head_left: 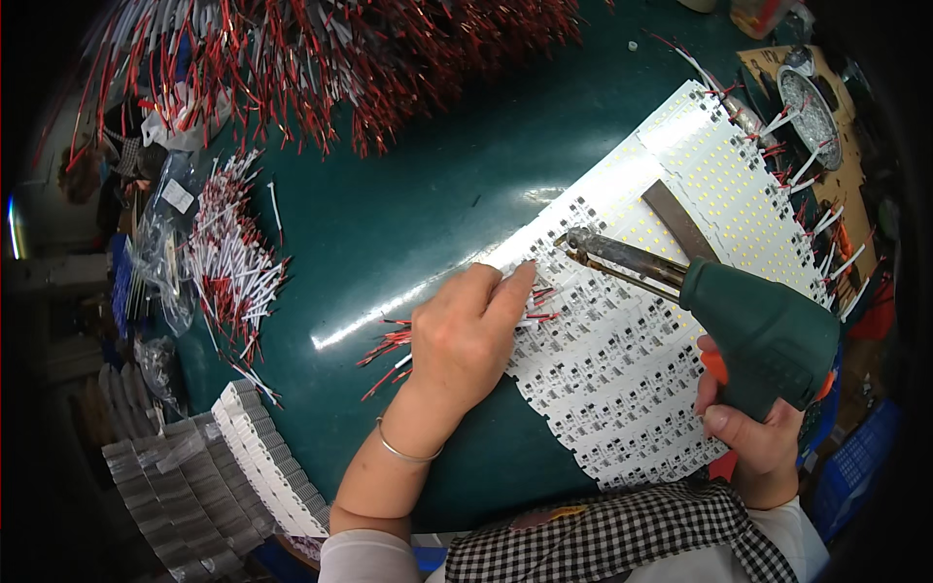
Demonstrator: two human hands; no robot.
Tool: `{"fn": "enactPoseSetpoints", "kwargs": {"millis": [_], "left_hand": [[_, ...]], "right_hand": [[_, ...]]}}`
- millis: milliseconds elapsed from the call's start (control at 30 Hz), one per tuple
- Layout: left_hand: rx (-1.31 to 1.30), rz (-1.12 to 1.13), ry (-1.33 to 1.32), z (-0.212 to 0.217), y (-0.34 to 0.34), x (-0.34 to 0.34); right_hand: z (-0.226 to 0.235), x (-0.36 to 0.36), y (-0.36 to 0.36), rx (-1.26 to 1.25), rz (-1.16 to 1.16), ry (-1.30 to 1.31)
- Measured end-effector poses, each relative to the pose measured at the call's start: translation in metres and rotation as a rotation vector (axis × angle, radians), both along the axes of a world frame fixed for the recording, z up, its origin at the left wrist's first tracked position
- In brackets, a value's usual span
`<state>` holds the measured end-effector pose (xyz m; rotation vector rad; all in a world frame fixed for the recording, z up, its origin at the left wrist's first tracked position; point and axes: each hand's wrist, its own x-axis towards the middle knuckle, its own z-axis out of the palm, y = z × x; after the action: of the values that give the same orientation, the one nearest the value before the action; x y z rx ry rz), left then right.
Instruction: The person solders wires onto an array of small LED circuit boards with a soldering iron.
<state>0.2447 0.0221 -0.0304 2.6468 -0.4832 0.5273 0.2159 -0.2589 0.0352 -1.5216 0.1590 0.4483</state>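
My left hand (462,335) is closed around a bundle of short red and white wires (389,345). Wire ends stick out on both sides of it, and its fingertips rest at the upper left edge of a white sheet of circuit boards (603,360). Small black parts cover the near part of this sheet, yellow squares the far part. In my right hand (753,432) is a green soldering gun (763,330) with an orange trigger, gripped by its handle. Its tip reaches over the boards, just right of my left fingertips; whether it touches them I cannot tell.
A dark flat bar (680,223) lies across the boards. Wires (826,219) hang along their right edge, near a round metal dish (812,107). A big wire pile (389,58) fills the far side; a smaller heap (233,253) and stacked board strips (185,476) lie left.
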Motion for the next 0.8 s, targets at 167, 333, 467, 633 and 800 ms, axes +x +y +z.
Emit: {"fn": "enactPoseSetpoints", "kwargs": {"millis": [167, 333, 467, 633, 800], "left_hand": [[-0.023, 0.023, -0.023, -0.004, -0.003, -0.002], [-0.081, 0.027, -0.026, -0.005, -0.005, 0.001], [-0.094, 0.021, -0.033, -0.007, -0.007, 0.0], [-0.099, 0.023, -0.034, -0.008, -0.007, -0.001], [-0.127, 0.013, -0.035, -0.006, -0.007, 0.0]], "right_hand": [[-0.004, -0.001, 0.0, 0.0, 0.028, -0.016], [-0.008, 0.0, -0.003, -0.015, 0.129, -0.072], [-0.013, 0.005, -0.002, -0.052, 0.206, -0.127], [-0.021, 0.01, -0.002, -0.155, 0.389, -0.39], [-0.023, 0.013, 0.0, -0.186, 0.422, -0.434]]}}
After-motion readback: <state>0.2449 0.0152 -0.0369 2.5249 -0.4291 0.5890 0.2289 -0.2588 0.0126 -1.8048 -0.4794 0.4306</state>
